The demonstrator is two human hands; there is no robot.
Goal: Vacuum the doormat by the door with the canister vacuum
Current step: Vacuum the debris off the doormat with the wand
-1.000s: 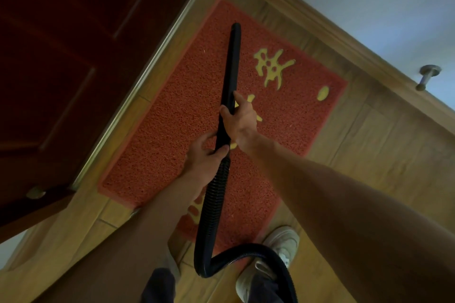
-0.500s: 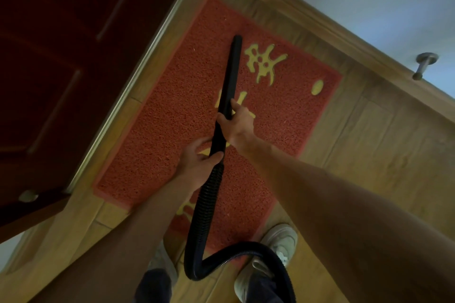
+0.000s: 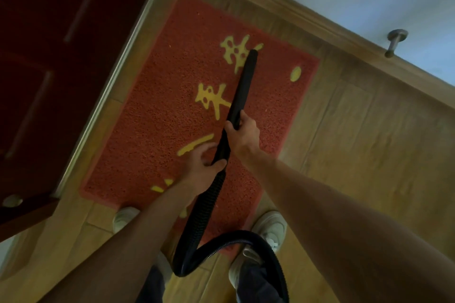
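A red doormat (image 3: 167, 115) with yellow characters lies on the wooden floor beside the dark red door (image 3: 49, 56). A black vacuum nozzle tube (image 3: 242, 86) rests on the mat, its tip on the far yellow character. My right hand (image 3: 243, 134) grips the tube near its lower end. My left hand (image 3: 202, 167) holds it just below, where the ribbed black hose (image 3: 204, 209) begins. The hose loops down between my feet. The canister itself is out of view.
A wooden baseboard (image 3: 320, 24) and pale wall run along the mat's far side, with a metal door stopper (image 3: 395, 43) on the wall. My two white shoes (image 3: 269, 229) stand at the mat's near edge. Bare wooden floor (image 3: 369, 142) lies to the right.
The nozzle tip has swung right across the mat, from left of the far yellow character onto it. Both hands shifted right with it, uncovering the middle yellow characters.
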